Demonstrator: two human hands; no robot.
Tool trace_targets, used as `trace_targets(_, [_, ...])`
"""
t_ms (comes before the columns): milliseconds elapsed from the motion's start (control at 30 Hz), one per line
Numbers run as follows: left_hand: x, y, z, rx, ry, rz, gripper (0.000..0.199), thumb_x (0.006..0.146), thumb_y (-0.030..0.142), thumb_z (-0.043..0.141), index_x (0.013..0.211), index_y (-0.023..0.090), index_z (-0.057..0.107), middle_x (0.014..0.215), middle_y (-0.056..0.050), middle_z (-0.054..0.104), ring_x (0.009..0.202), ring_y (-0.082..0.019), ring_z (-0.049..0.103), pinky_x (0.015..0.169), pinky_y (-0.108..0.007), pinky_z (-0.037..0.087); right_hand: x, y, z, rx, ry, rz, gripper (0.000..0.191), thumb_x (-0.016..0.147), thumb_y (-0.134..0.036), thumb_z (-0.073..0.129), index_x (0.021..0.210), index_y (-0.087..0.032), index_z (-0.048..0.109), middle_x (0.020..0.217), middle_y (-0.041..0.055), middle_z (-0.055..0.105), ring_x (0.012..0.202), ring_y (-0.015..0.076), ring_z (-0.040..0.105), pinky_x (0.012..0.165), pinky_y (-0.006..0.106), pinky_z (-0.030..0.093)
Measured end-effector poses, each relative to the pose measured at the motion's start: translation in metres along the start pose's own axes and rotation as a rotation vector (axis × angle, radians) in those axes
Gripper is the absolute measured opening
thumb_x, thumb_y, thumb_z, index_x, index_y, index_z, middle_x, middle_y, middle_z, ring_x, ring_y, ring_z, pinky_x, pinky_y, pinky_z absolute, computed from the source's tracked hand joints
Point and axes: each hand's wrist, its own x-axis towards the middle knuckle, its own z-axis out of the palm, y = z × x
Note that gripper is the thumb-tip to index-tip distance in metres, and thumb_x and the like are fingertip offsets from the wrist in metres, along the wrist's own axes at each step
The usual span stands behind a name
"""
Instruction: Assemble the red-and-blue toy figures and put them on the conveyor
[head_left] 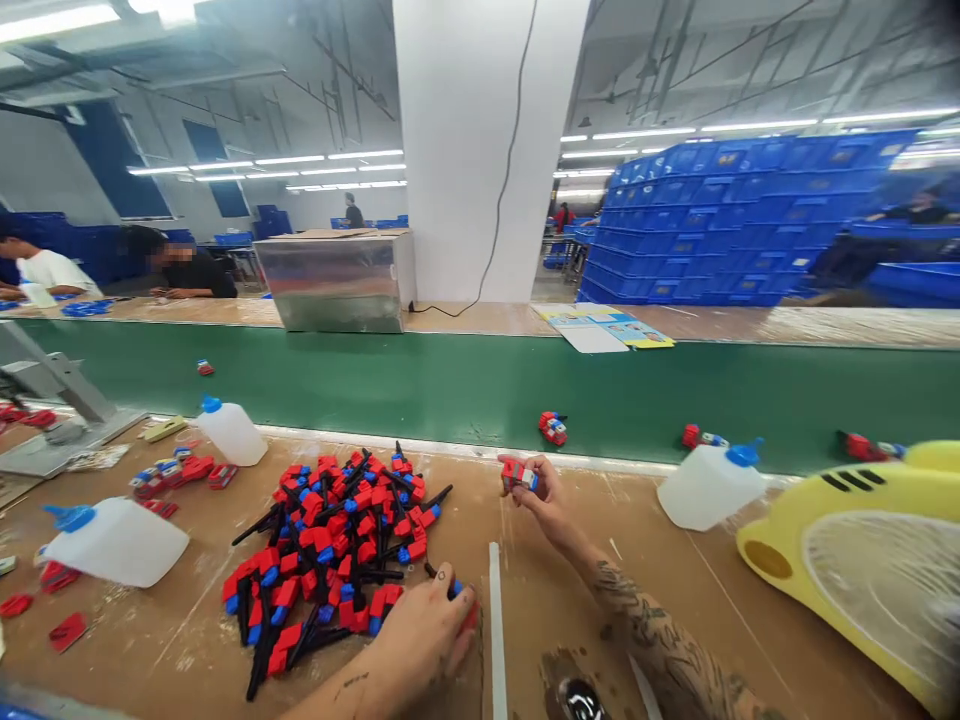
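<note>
My right hand [551, 500] is raised over the bench and pinches a small red, grey and blue toy body [517, 476] between thumb and fingers. Low beside the pile, my left hand [427, 625] has its fingers curled round a toy arm piece [454, 588]. Blue, black and red bits of that piece show; my fingers cover most of it. Left of this hand lies a heap of red and blue toy arm pieces [341, 530] with black rods sticking out.
Assembled toys [553, 428] sit on the green conveyor belt [450, 385]. White bottles with blue caps [116, 540] [712, 485] stand on both sides. A yellow fan-like object [862, 550] is at right; a metal press [67, 410] is at left. A dark wet spot [574, 690] lies in front.
</note>
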Motion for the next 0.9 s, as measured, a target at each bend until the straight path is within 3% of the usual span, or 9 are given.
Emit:
trace_targets(67, [0.005, 0.005, -0.002, 0.02, -0.101, 0.048, 0.031, 0.082, 0.014, 0.054, 0.112, 0.018, 0.059, 0.122, -0.016, 0.054, 0.088, -0.026, 0.067, 0.08, -0.04, 0.056, -0.023, -0.011, -0.005, 0.07, 0.041, 0.039, 0.037, 0.08, -0.028, 0.075, 0.088, -0.024, 0.039, 0.116, 0.006, 0.064, 0.078, 0.0173, 0.065, 0.068, 0.03, 0.048])
trace_targets(133, [0.009, 0.006, -0.004, 0.048, -0.155, 0.097, 0.034, 0.074, 0.009, 0.058, 0.107, 0.018, 0.06, 0.124, -0.016, 0.054, 0.09, -0.026, 0.066, 0.082, -0.039, 0.055, -0.042, -0.017, -0.014, 0.077, 0.109, 0.089, 0.039, 0.075, -0.026, 0.078, 0.096, -0.025, 0.044, 0.102, 0.0021, 0.065, 0.072, 0.0147, 0.061, 0.063, 0.027, 0.046])
trace_targets(267, [0.013, 0.002, -0.001, 0.091, -0.134, 0.114, 0.028, 0.077, 0.008, 0.053, 0.102, 0.018, 0.062, 0.123, -0.015, 0.054, 0.103, -0.028, 0.061, 0.09, -0.039, 0.051, -0.072, -0.016, -0.033, 0.208, 0.222, 0.253, 0.063, 0.072, -0.031, 0.076, 0.129, -0.028, 0.048, 0.088, -0.001, 0.059, 0.058, 0.0109, 0.051, 0.047, 0.02, 0.033])
trace_targets(333, [0.012, -0.002, 0.002, 0.113, -0.129, 0.078, 0.036, 0.078, 0.004, 0.048, 0.108, 0.018, 0.061, 0.123, -0.015, 0.055, 0.105, -0.026, 0.06, 0.092, -0.037, 0.05, -0.083, -0.014, -0.04, 0.354, 0.232, 0.319, 0.063, 0.074, -0.04, 0.072, 0.132, -0.025, 0.051, 0.088, 0.0009, 0.059, 0.061, 0.0129, 0.054, 0.045, 0.021, 0.034])
trace_targets(433, [0.009, -0.008, 0.005, 0.086, -0.045, 0.061, 0.055, 0.077, -0.001, 0.044, 0.128, 0.02, 0.052, 0.13, -0.014, 0.051, 0.108, -0.022, 0.06, 0.095, -0.033, 0.049, -0.089, -0.013, -0.047, 0.432, 0.257, 0.315, 0.059, 0.074, -0.041, 0.075, 0.127, -0.021, 0.058, 0.094, 0.0037, 0.063, 0.072, 0.0168, 0.061, 0.056, 0.026, 0.046])
trace_targets(500, [0.006, -0.014, 0.004, 0.067, 0.045, 0.063, 0.054, 0.081, 0.001, 0.043, 0.133, 0.017, 0.048, 0.131, -0.015, 0.051, 0.112, -0.022, 0.059, 0.098, -0.034, 0.048, -0.086, -0.012, -0.053, 0.409, 0.305, 0.267, 0.059, 0.069, -0.035, 0.082, 0.123, -0.022, 0.061, 0.097, 0.0028, 0.065, 0.079, 0.0173, 0.064, 0.07, 0.029, 0.051])
trace_targets(633, [0.007, -0.022, -0.007, 0.179, 0.046, 0.092, 0.037, 0.079, 0.003, 0.047, 0.112, 0.012, 0.061, 0.109, -0.014, 0.061, 0.104, -0.028, 0.06, 0.097, -0.044, 0.05, -0.077, -0.01, -0.068, 0.411, 0.386, 0.207, 0.053, 0.06, -0.028, 0.089, 0.105, -0.021, 0.063, 0.089, -0.0003, 0.067, 0.089, 0.0186, 0.066, 0.088, 0.033, 0.05])
trace_targets(767, [0.012, -0.01, -0.024, 0.117, 0.086, 0.311, 0.037, 0.085, 0.008, 0.046, 0.119, 0.017, 0.059, 0.114, -0.014, 0.061, 0.102, -0.027, 0.062, 0.091, -0.042, 0.054, -0.074, -0.008, -0.077, 0.461, 0.41, 0.193, 0.054, 0.056, -0.025, 0.091, 0.1, -0.021, 0.06, 0.089, -0.0001, 0.069, 0.09, 0.0186, 0.066, 0.088, 0.032, 0.049])
trace_targets(900, [0.014, 0.032, -0.038, 0.027, 0.104, 0.675, 0.04, 0.093, 0.009, 0.043, 0.125, 0.026, 0.059, 0.129, -0.012, 0.055, 0.12, -0.026, 0.054, 0.095, -0.038, 0.053, -0.073, -0.006, -0.075, 0.443, 0.42, 0.144, 0.053, 0.056, -0.025, 0.092, 0.1, -0.021, 0.062, 0.09, 0.0001, 0.07, 0.086, 0.0161, 0.065, 0.085, 0.029, 0.049])
